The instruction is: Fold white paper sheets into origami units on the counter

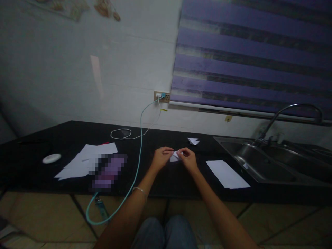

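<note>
A small piece of folded white paper (pixel 175 157) lies at the middle of the black counter, between my two hands. My left hand (pixel 163 157) pinches its left upper edge, fingers closed together. On the other side, the fingers of my right hand (pixel 187 158) are bent and closed on the paper's right upper edge. Parts of the paper are hidden under the fingertips. Behind my right hand stands a small folded paper shape (pixel 193 141) with pointed corners. A blank white sheet (pixel 227 174) lies to the right of my right hand.
Several white sheets (pixel 85 159) lie on the left, beside a blurred purple item (pixel 110 173) and a white round object (pixel 52 158). A teal cable (pixel 140 148) runs from the wall socket (pixel 162 97) past my left arm. At right is a steel sink (pixel 249 159) with a curved faucet (pixel 275 119).
</note>
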The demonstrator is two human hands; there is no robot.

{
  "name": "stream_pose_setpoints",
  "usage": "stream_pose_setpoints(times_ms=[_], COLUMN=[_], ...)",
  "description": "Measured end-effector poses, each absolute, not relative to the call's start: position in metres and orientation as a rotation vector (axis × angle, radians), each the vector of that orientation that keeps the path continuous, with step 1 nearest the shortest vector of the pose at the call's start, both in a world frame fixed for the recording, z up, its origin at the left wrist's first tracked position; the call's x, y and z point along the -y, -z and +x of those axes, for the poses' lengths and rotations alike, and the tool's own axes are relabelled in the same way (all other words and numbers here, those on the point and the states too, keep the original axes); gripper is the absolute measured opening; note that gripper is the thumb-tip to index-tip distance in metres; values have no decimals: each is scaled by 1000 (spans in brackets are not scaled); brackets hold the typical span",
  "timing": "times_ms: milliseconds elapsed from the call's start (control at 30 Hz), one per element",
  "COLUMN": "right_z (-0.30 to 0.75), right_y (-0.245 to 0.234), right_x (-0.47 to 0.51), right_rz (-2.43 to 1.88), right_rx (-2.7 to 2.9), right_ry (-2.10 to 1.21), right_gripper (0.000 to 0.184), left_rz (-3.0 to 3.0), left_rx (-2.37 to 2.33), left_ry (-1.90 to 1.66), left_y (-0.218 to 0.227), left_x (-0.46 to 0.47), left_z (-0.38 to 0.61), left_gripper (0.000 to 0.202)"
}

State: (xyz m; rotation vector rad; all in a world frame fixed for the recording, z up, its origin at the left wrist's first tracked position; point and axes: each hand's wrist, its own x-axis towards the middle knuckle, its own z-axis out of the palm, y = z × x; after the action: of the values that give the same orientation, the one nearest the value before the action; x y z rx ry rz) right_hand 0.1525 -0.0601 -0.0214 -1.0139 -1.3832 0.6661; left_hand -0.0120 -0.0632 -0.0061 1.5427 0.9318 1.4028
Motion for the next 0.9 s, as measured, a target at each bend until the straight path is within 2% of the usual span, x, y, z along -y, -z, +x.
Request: stream_pose_setpoints(times_ms=[100, 233, 267, 467, 633, 767, 900], right_z=[152, 150, 150, 152, 153, 154, 155], right_y=[24, 25, 25, 23, 24, 24, 22], right_x=[59, 60, 61, 63, 61, 61, 62], right_rz=[-996, -921, -917, -1040, -1092, -1100, -1094], right_rx=[1369, 1275, 1284, 1438, 1342, 1265, 1267], right_ry=[-707, -938, -976, -834, -829, -815, -805], right_gripper=[26, 57, 60, 28, 33, 34, 33], left_rz=[1563, 1580, 1591, 1665, 1618, 1522, 1624], left_rx=[-935, -906, -898, -900, -920, -871, -799], left_ry=[-1410, -1421, -1421, -1380, -1397, -1316, -1230], left_y=[8, 14, 15, 15, 15, 16, 19], left_x=[62, 57, 56, 58, 58, 55, 52], left_z=[-12, -14, -14, -12, -10, -10, -13], left_gripper=[16, 16, 15, 10, 14, 37, 31])
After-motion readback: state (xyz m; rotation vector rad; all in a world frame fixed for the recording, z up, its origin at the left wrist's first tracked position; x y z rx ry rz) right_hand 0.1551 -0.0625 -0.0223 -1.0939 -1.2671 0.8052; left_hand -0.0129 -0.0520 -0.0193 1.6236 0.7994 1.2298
